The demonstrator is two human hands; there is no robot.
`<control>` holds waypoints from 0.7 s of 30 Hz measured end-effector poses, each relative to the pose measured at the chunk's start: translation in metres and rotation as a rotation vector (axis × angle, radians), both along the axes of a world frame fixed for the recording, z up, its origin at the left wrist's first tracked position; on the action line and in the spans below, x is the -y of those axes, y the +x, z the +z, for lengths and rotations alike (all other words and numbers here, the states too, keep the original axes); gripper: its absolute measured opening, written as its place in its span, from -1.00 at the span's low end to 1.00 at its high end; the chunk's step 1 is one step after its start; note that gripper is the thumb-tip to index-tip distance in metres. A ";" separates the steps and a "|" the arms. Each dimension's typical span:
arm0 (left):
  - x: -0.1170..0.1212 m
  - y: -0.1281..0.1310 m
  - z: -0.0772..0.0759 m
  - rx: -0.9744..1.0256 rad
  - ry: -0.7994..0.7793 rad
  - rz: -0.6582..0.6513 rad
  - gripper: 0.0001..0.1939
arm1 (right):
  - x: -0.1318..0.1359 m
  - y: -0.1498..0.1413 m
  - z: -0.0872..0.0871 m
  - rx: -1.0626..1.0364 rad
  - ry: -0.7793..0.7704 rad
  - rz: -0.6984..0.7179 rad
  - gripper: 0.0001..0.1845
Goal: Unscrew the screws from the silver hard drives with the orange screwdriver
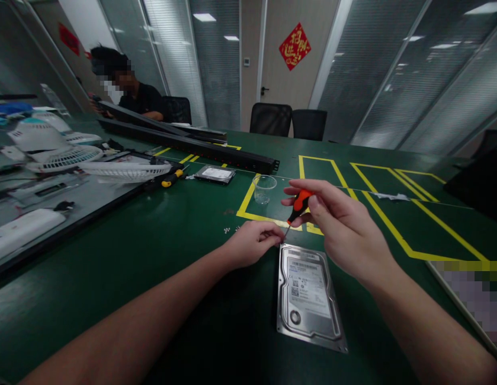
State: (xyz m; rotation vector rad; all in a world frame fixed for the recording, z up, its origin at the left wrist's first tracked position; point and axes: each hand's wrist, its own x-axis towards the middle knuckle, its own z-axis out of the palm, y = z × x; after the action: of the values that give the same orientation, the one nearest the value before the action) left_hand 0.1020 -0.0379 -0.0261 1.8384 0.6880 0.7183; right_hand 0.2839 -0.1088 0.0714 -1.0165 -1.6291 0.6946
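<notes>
A silver hard drive (308,299) with a white label lies flat on the green table before me. My right hand (340,230) is closed around the orange and black handle of a screwdriver (300,203), whose shaft slants down to the drive's far left corner. At that same corner, my left hand (258,240) has its thumb and fingers pinched together near the tip. Whatever the pinch holds, if anything, is too small to make out. Several small screws (226,230) are scattered on the table just beyond my left hand.
A clear plastic cup (264,190) stands past my hands, inside yellow tape lines. Another hard drive (215,174) and a yellow and black screwdriver (174,177) lie farther left. White fan parts (124,170) and long black bars (188,147) spread behind. A person (128,91) sits across the table.
</notes>
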 end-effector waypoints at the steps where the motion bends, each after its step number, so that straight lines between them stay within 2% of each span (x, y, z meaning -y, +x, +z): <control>1: 0.000 0.000 0.000 0.000 0.002 -0.001 -0.86 | 0.000 0.000 0.001 0.014 0.004 -0.004 -0.69; 7: -0.001 0.000 -0.001 -0.007 0.017 0.005 -0.86 | 0.003 -0.005 0.001 -0.037 0.044 -0.055 -0.80; 11: -0.001 0.000 -0.002 -0.014 0.037 0.007 -0.85 | 0.003 -0.007 -0.002 -0.087 0.030 -0.123 -0.71; 16: -0.001 0.000 -0.002 -0.016 0.029 0.006 -0.85 | 0.000 -0.004 -0.006 -0.070 0.022 -0.034 -0.79; 19: -0.001 0.000 -0.002 -0.008 0.007 0.001 -0.85 | -0.001 -0.002 -0.004 -0.060 -0.028 0.019 -0.69; 21: -0.001 0.000 -0.002 -0.009 0.000 0.001 -0.86 | -0.001 -0.001 -0.003 -0.067 -0.030 0.011 -0.70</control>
State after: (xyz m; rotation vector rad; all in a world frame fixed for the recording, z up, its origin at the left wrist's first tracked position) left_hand 0.1018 -0.0373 -0.0280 1.8426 0.6950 0.7116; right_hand 0.2833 -0.1079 0.0686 -0.9961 -1.5716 0.7553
